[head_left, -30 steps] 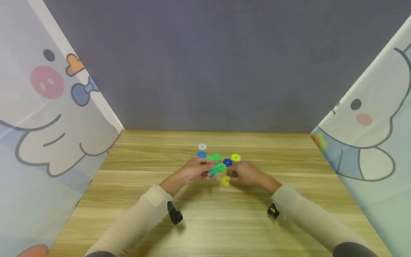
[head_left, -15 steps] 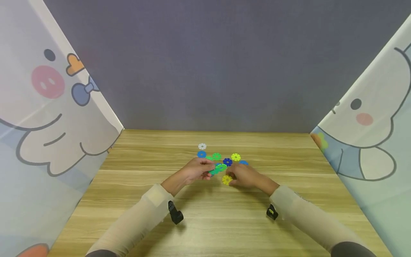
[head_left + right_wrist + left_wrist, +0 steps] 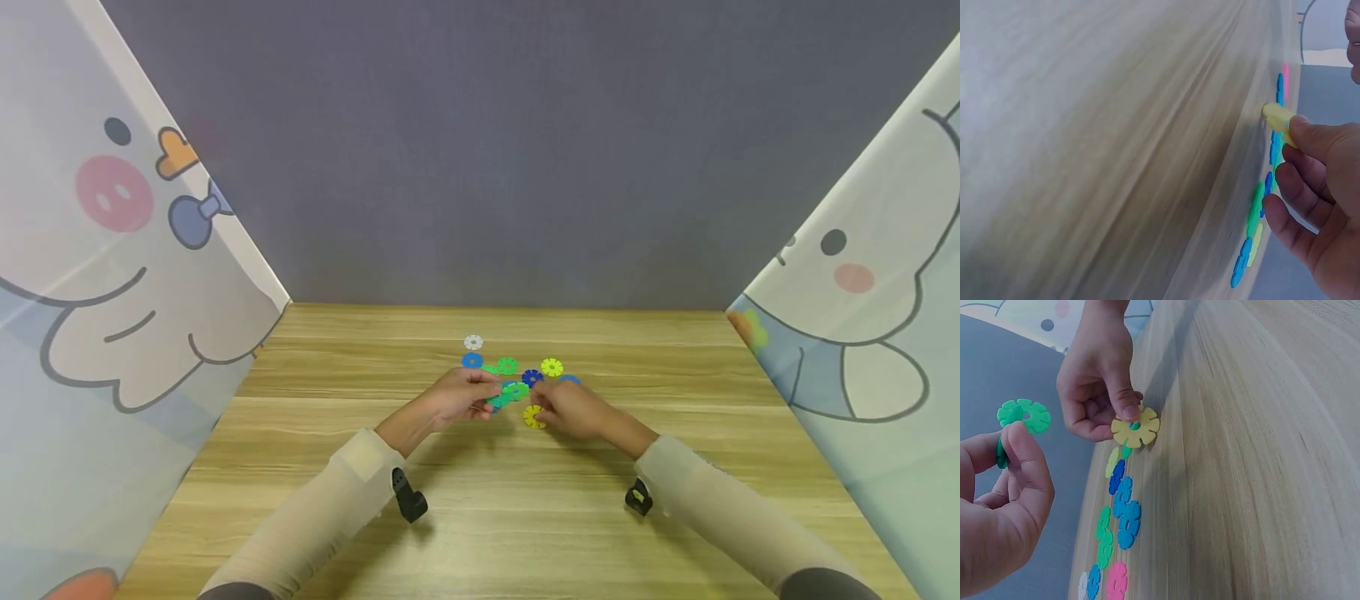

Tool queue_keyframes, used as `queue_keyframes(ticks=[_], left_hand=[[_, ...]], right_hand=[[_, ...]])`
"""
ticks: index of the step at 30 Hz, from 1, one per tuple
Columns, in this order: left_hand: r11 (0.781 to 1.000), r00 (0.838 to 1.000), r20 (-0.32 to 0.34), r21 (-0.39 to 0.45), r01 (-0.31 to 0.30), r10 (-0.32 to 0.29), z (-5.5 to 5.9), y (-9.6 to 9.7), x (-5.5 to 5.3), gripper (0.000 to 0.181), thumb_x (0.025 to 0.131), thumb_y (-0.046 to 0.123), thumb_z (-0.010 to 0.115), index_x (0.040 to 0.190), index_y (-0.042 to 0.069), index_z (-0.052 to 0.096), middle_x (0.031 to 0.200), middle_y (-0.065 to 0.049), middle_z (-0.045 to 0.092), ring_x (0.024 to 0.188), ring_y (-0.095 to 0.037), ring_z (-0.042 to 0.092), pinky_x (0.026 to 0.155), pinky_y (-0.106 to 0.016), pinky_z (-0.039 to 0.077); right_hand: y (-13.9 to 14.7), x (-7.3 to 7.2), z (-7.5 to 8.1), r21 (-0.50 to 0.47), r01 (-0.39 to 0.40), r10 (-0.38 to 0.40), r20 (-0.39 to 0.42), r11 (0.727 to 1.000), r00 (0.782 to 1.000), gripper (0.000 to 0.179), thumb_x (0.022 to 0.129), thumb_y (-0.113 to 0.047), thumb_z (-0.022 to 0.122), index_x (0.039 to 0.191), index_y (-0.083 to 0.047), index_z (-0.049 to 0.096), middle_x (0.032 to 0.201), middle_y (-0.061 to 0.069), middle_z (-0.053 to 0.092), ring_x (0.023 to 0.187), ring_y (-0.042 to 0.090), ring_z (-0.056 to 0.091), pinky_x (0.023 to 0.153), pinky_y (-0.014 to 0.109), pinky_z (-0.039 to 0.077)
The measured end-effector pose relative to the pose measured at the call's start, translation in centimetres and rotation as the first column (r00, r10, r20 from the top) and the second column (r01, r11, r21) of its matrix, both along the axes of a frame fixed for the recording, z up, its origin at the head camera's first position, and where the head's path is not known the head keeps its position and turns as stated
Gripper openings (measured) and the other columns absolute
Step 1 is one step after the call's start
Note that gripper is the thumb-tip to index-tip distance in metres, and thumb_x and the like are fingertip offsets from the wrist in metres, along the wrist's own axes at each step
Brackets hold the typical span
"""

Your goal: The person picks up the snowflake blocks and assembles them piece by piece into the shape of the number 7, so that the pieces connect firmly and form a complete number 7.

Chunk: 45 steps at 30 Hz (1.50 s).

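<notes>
In the head view, with 12 o'clock pointing away from the person, the left hand (image 3: 459, 393) pinches one of two green discs (image 3: 1024, 416) between thumb and fingertips; the two stand crossed at an angle, notches seemingly locked, and the grip on the one apparently keeps the other's slots exposed toward 3 o'clock. The right hand (image 3: 573, 407) pinches a yellow disc (image 3: 534, 417) between thumb and fingers at its 3 o'clock side, probably so that the notches facing 9 o'clock stay uncovered; whether its lower edge touches the table (image 3: 510, 517), I cannot tell. From that disc the green pair lies near 10 o'clock, raised off the wood, presumably to give the fingers room all round. Farther out, loose discs lie flat within easy reach, a placing that seems to suit quick picking: a dark blue disc (image 3: 532, 378) at 12 o'clock from the yellow one, a lime disc (image 3: 552, 367) toward 1, and a blue disc (image 3: 570, 380) between 1 and 2, partly behind the right hand. Between 12 and 1 from the left hand lie another blue disc (image 3: 472, 361) and, beyond it, a white disc (image 3: 473, 342). The left wrist view adds a pink disc (image 3: 1117, 581), also flat.
</notes>
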<state>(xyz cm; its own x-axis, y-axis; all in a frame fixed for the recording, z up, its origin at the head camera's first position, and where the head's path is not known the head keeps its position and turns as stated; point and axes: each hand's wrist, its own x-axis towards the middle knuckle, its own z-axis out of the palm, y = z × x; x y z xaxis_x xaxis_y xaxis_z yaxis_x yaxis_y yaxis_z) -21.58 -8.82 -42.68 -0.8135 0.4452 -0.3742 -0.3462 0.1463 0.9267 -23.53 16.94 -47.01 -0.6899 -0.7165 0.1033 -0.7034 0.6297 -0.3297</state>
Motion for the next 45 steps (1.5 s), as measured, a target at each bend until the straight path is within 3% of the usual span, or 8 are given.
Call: queue_keyframes(ticks=[7, 14, 19, 22, 25, 29, 35, 45], left_hand=[[1.0, 1.0, 0.0, -0.006, -0.006, 0.006, -0.2, 0.0, 0.0, 0.044, 0.105, 0.014, 0.058, 0.142, -0.006, 0.052, 0.086, -0.001, 0.059, 0.069, -0.008, 0.059, 0.064, -0.017, 0.055], [1.0, 1.0, 0.0, 0.0, -0.006, 0.006, -0.2, -0.1, 0.0, 0.043, 0.105, 0.014, 0.058, 0.141, -0.007, 0.052, 0.088, -0.001, 0.059, 0.069, -0.008, 0.059, 0.065, -0.018, 0.055], [1.0, 1.0, -0.007, -0.001, -0.008, 0.008, -0.2, -0.1, 0.0, 0.041, 0.104, 0.014, 0.059, 0.14, -0.006, 0.054, 0.086, -0.001, 0.059, 0.067, -0.007, 0.059, 0.064, -0.017, 0.054], [1.0, 1.0, -0.012, -0.002, -0.006, 0.006, -0.3, -0.1, 0.0, 0.041, 0.104, 0.015, 0.059, 0.139, -0.006, 0.055, 0.085, 0.0, 0.059, 0.067, -0.007, 0.059, 0.063, -0.017, 0.054], [1.0, 1.0, -0.014, 0.004, -0.003, 0.004, -0.3, -0.1, 0.1, 0.04, 0.104, 0.016, 0.059, 0.139, -0.005, 0.056, 0.085, -0.001, 0.059, 0.067, -0.007, 0.059, 0.064, -0.017, 0.054], [1.0, 1.0, -0.021, 0.013, -0.003, 0.003, -0.1, -0.2, 0.2, 0.036, 0.104, 0.015, 0.058, 0.136, -0.003, 0.058, 0.085, 0.0, 0.058, 0.068, -0.007, 0.058, 0.065, -0.018, 0.054], [1.0, 1.0, -0.031, 0.021, 0.004, -0.003, -0.1, -0.3, 0.1, 0.035, 0.105, 0.014, 0.057, 0.136, -0.002, 0.058, 0.085, 0.001, 0.055, 0.068, -0.008, 0.057, 0.065, -0.019, 0.054], [1.0, 0.999, -0.035, 0.014, 0.0, 0.001, -0.1, 0.0, 0.1, 0.037, 0.105, 0.014, 0.058, 0.137, -0.004, 0.058, 0.086, -0.001, 0.055, 0.067, -0.007, 0.056, 0.064, -0.018, 0.053]], right_hand=[[0.8, 0.1, 0.4, -0.03, 0.044, -0.041, 0.096, 0.999, 0.995, 0.022, 0.099, -0.018, 0.068, 0.116, -0.004, 0.07, 0.071, -0.01, 0.061, 0.06, -0.003, 0.047, 0.062, 0.02, 0.048], [1.5, 0.0, 1.5, -0.229, 0.133, -0.065, 0.279, 0.964, 0.958, 0.017, 0.102, -0.017, 0.062, 0.114, -0.005, 0.064, 0.063, -0.004, 0.059, 0.052, 0.0, 0.043, 0.066, 0.022, 0.051], [1.5, 0.0, 2.3, -0.336, 0.201, -0.039, 0.432, 0.92, 0.901, 0.02, 0.103, -0.014, 0.06, 0.12, -0.002, 0.062, 0.068, 0.009, 0.063, 0.059, 0.018, 0.06, 0.062, 0.026, 0.054], [1.5, 0.1, 2.6, -0.368, 0.238, -0.016, 0.515, 0.899, 0.857, 0.025, 0.105, -0.015, 0.058, 0.125, 0.0, 0.06, 0.079, 0.023, 0.067, 0.071, 0.038, 0.068, 0.063, 0.036, 0.06], [1.5, 0.2, 2.8, -0.383, 0.269, -0.006, 0.565, 0.884, 0.825, 0.029, 0.105, -0.015, 0.057, 0.127, 0.003, 0.058, 0.087, 0.031, 0.067, 0.08, 0.045, 0.069, 0.068, 0.048, 0.062], [1.6, 0.2, 3.0, -0.38, 0.309, -0.02, 0.604, 0.872, 0.797, 0.031, 0.105, -0.015, 0.057, 0.128, 0.006, 0.058, 0.081, 0.023, 0.065, 0.077, 0.036, 0.069, 0.069, 0.047, 0.062], [1.6, 0.1, 3.3, -0.377, 0.337, -0.016, 0.645, 0.863, 0.764, 0.032, 0.105, -0.015, 0.056, 0.13, 0.006, 0.059, 0.074, 0.004, 0.06, 0.072, 0.026, 0.065, 0.065, 0.03, 0.058], [1.5, 0.3, 3.8, -0.385, 0.326, 0.011, 0.66, 0.863, 0.752, 0.033, 0.106, -0.013, 0.053, 0.131, 0.008, 0.058, 0.077, 0.008, 0.064, 0.068, 0.014, 0.06, 0.063, 0.028, 0.057]])
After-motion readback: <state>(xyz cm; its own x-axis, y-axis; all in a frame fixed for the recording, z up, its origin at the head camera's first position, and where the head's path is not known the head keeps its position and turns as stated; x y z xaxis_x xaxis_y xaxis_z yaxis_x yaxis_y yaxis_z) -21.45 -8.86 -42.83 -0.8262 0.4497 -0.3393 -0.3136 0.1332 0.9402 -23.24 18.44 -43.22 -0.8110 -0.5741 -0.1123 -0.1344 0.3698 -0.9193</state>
